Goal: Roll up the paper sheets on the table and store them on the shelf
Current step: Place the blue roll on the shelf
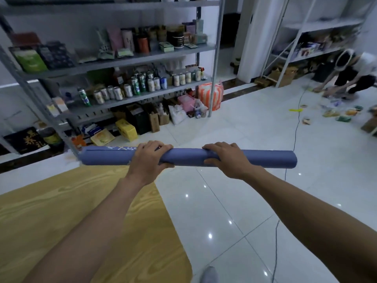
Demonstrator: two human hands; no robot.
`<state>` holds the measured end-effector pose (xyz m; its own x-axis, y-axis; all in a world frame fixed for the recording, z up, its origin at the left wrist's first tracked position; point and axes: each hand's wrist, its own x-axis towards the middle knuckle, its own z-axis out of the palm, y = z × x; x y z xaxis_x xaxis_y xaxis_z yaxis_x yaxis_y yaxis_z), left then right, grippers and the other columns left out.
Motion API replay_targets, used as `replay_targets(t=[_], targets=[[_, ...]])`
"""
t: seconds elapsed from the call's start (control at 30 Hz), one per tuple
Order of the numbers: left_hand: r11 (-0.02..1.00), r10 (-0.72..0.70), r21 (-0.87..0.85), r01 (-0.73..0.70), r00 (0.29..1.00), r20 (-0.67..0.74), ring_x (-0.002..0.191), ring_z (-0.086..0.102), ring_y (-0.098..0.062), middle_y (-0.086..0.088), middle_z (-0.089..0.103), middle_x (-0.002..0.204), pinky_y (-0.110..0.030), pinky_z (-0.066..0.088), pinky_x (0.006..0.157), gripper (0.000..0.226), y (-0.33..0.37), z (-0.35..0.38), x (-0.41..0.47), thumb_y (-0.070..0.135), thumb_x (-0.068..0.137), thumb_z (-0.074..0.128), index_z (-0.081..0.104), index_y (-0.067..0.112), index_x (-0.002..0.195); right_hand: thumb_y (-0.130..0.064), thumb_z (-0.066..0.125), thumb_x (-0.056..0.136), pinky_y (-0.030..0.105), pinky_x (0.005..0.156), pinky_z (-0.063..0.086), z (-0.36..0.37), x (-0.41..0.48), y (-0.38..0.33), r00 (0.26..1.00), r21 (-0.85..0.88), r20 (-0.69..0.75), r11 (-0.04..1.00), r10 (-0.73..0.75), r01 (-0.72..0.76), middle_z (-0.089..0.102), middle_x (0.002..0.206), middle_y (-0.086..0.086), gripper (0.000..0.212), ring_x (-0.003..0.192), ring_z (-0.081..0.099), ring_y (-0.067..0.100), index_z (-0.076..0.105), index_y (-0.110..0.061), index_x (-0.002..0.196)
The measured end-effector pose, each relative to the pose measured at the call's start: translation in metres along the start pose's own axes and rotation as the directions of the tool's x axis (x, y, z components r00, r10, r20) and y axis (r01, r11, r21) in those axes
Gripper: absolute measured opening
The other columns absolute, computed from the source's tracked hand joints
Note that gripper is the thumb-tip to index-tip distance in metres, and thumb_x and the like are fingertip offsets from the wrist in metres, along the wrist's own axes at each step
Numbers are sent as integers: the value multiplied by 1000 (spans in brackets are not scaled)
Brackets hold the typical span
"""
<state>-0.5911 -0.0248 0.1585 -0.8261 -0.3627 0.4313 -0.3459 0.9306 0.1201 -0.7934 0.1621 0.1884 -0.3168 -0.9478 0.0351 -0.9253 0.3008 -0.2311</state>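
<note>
A blue paper roll [189,157] lies level in the air in front of me, past the corner of the wooden table [61,211]. My left hand [152,156] grips the roll left of its middle, fingers over the top and thumb under. Further right, my right hand [225,157] grips it the same way. White print shows on the roll's left part. The metal shelf [122,58] stands ahead on the left, its levels filled with bags, jars and cans.
Boxes and bags crowd the floor under the shelf, with an orange striped bag [211,97] at its right post. A cable [295,135] runs across the white tiles. At the far right a person [355,76] bends over items scattered on the floor beside a second shelf [318,37].
</note>
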Motion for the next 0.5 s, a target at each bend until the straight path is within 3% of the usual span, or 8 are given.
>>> replay_targets(t=[0.5], targets=[[984, -174, 31, 175, 984, -36, 98, 53, -21, 1, 59, 110, -36, 42, 85, 51, -41, 53, 209, 53, 82, 61, 57, 21, 122, -43, 46, 96, 39, 96, 37, -71, 219, 142, 964, -104, -92, 965, -251, 242, 59, 122, 0, 39, 108, 52, 21, 46, -29, 132]])
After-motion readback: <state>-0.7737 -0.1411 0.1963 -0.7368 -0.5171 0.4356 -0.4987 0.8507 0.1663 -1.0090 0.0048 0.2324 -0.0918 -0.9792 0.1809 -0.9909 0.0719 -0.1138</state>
